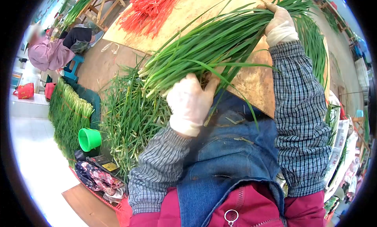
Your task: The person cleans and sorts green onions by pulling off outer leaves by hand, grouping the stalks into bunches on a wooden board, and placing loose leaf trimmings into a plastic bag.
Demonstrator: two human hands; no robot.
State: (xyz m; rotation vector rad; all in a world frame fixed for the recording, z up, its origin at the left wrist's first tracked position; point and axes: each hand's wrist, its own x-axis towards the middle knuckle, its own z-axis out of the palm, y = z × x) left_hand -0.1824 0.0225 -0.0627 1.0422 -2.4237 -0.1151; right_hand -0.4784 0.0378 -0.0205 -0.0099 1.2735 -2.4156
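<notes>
A large bunch of long green leafy stalks [212,42] is held over the wooden board, its pale cut ends toward the left. My right hand [279,23], in a whitish glove, grips the leafy part of the bunch near the top right. Beneath the bunch, nearer its pale ends, is my left hand [190,101], gloved too, with thumb and forefinger apart at some loose leaves; whether it grips any is hard to tell. More green leaves [314,50] hang past the board's right side.
Loose trimmings [129,117] are heaped left of my left hand. Red strips [149,11] lie on the wooden board [255,89]. Bundled stalks [70,113] and a green cup [89,139] stand at the left. A person [51,50] sits at the upper left near a blue stool [73,68].
</notes>
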